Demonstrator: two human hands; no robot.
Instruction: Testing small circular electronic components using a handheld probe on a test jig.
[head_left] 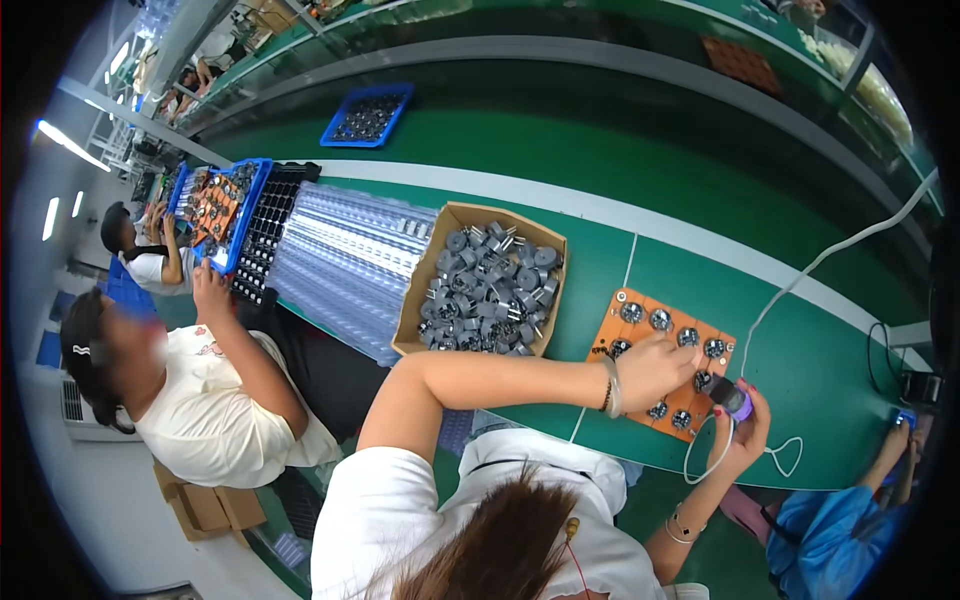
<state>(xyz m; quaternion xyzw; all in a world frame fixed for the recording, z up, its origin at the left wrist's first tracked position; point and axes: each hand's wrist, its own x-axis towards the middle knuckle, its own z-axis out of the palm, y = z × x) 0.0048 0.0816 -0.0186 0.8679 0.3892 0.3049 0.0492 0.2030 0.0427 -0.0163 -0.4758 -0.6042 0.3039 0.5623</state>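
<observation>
My left hand [658, 374] lies over an orange board [655, 425], its fingers bent and drawn together near the round parts. Whether anything is between those fingertips is hidden. Round black-and-silver parts [660, 319] sit in rows on the board. At the board's right edge, my right hand [745, 440] grips a short black-and-purple handheld tool [735, 400], whose dark end points at the board. A white cable [790, 290] comes down to this hand and loops beside it. Left of the board stands a cardboard box [416, 300] heaped with grey round parts [490, 285] with metal pins.
Clear plastic trays [345, 260] lie left of the box, beside a black grid tray [265, 235]. Blue bins [366, 115] of parts stand farther off on the green bench [820, 390]. Co-workers sit at left [200, 400] and right [830, 530]. A black device [918, 387] stands at far right.
</observation>
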